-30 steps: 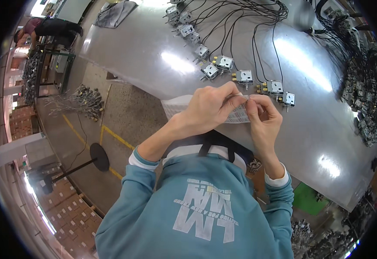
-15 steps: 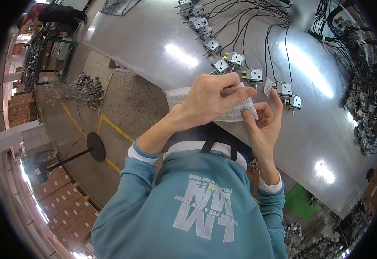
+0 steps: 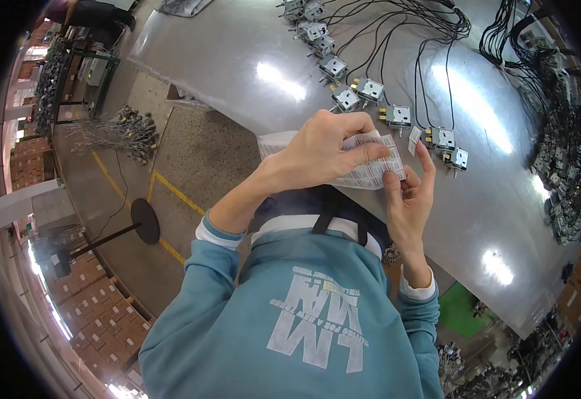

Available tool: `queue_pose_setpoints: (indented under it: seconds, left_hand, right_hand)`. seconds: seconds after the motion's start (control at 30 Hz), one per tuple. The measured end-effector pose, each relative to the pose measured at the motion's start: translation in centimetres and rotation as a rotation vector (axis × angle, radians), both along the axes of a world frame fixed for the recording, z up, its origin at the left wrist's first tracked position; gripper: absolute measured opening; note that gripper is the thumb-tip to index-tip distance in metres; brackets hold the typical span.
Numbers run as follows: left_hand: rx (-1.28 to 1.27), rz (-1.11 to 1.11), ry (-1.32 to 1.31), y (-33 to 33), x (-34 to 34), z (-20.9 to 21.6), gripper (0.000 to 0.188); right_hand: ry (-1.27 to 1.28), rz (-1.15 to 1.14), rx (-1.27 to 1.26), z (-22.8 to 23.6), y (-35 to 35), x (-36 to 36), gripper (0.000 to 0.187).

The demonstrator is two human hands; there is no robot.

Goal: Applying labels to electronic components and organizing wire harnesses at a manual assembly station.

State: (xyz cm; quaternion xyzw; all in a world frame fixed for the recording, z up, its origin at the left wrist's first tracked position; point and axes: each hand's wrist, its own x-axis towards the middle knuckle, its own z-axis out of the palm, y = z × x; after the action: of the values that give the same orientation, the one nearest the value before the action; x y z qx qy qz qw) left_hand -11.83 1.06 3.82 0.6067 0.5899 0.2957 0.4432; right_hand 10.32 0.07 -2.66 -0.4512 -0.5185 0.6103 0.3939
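Note:
A white sheet of printed labels is held in front of me over the near edge of the metal table. My left hand is closed on it, with thumb and fingers pinching its upper part. At the sheet's right corner, my right hand presses its thumb against the paper while its other fingers curl behind. A single small label sticks to the tip of my raised right index finger. Just beyond the hands lie metal thermostat-like units with brass terminals and black leads.
Bundles of black cables run over the metal table. A heap of similar units sits at the right. On the left are a round black stand base, a bunch of wired parts and stacked cartons.
The sheet's right corner has turned to show more of its printed face, and my right thumb has shifted slightly right along it. The single label stays on my right index fingertip.

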Motion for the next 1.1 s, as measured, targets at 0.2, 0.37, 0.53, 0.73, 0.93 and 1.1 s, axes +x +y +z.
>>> queue_pose_setpoints:
  seconds: [0.2, 0.37, 0.53, 0.73, 0.93, 1.1]
  left_hand:
    - [0.112, 0.061, -0.056, 0.0, 0.2, -1.1, 0.025]
    - [0.173, 0.067, -0.125, 0.1, 0.5, -1.7, 0.022]
    - [0.167, 0.056, -0.096, 0.3, 0.8, -1.7, 0.021]
    - [0.125, 0.114, -0.066, 0.3, 0.8, -1.6, 0.023]
    - [0.109, 0.154, -0.089, 0.5, 0.9, -2.1, 0.025]
    - [0.069, 0.08, -0.037, 0.2, 1.5, -2.8, 0.026]
  right_hand:
    - [0.041, -0.037, 0.049, 0.1, 0.8, 0.0, 0.08]
    - [0.193, -0.078, -0.071, -0.9, 1.4, 1.0, 0.085]
    - [0.209, -0.122, -0.092, -0.6, 1.5, 1.0, 0.084]
    - [0.087, -0.118, 0.096, -0.4, 1.6, 0.9, 0.083]
    - [0.128, -0.171, 0.169, 0.6, 2.2, -0.3, 0.088]
    - [0.238, -0.186, 0.061, 1.3, 2.5, -1.0, 0.092]
